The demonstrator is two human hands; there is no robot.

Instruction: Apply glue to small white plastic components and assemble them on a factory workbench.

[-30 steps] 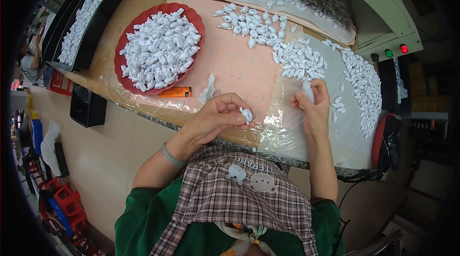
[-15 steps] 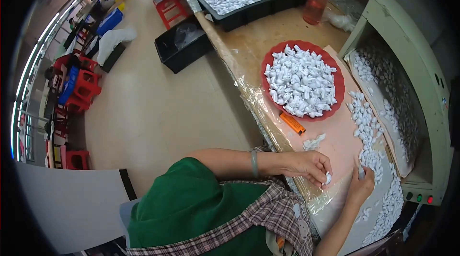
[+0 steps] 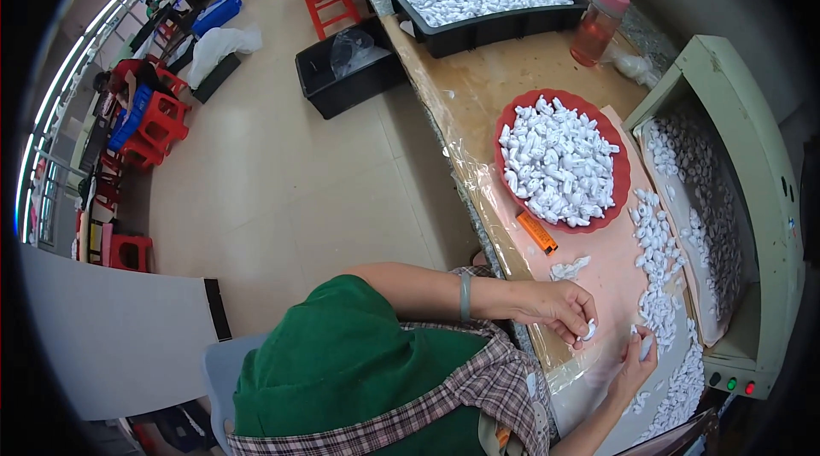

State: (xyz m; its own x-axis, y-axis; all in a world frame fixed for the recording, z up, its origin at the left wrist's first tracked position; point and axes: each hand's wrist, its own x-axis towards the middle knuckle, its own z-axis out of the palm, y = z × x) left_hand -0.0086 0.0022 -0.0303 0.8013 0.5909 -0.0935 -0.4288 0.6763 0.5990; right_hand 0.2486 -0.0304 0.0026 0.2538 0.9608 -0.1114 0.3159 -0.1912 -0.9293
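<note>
Between thumb and fingertips, my left hand (image 3: 559,306) pinches a small white moulded piece (image 3: 588,331). A little to its right, my right hand (image 3: 632,368) is closed with a whitish piece (image 3: 645,344) at its fingertips; its exact shape is hard to make out. Both hands are over the pink sheet (image 3: 598,294) near the bench edge, apart from each other. Beyond them stands a red scalloped bowl (image 3: 624,167) heaped with similar white pieces (image 3: 559,161). More loose white pieces (image 3: 656,238) lie strewn to the right of the sheet.
A pale green machine (image 3: 741,84) with white pieces inside its opening stands at right. An orange box (image 3: 537,233) and crumpled tissue (image 3: 570,269) lie near the bowl. Farther back are a black tray (image 3: 478,38) of white pieces and a pink-lidded bottle (image 3: 598,25). A black bin (image 3: 329,93) sits on the floor.
The view has shifted slightly, so the bench appears lower and farther right. My right hand has drawn back toward me, its fingers turned up around the whitish piece. The left still pinches its piece.
</note>
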